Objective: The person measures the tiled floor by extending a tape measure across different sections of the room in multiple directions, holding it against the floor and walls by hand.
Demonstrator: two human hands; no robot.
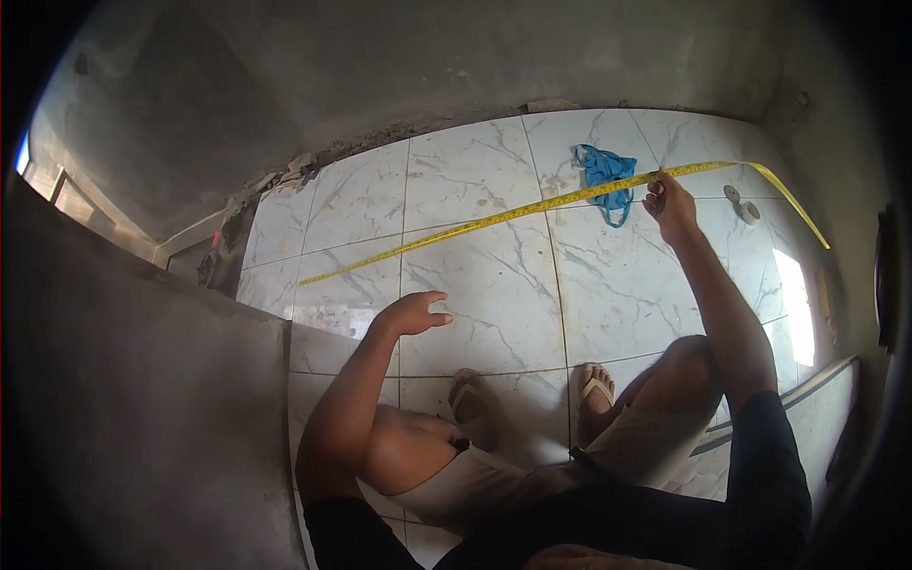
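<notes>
A long yellow tape measure blade (484, 221) stretches slantwise above or along the marbled floor tiles, from the left up to the right, where it bends down at the right wall. My right hand (673, 207) pinches the blade near its right part, fingers closed on its edge. Just left of that hand, a crumpled blue cloth with straps (608, 173) lies on the tiles, partly behind the tape. My left hand (415, 313) hovers over the floor below the tape, thumb and fingers apart, with nothing in it.
Two small round objects (749, 213) lie on the tiles right of my right hand. Bare grey walls (456, 57) enclose the floor (475, 323), with rubble (294, 173) along the back edge. A low grey wall (190, 399) stands at left. My sandalled feet (472, 404) are below.
</notes>
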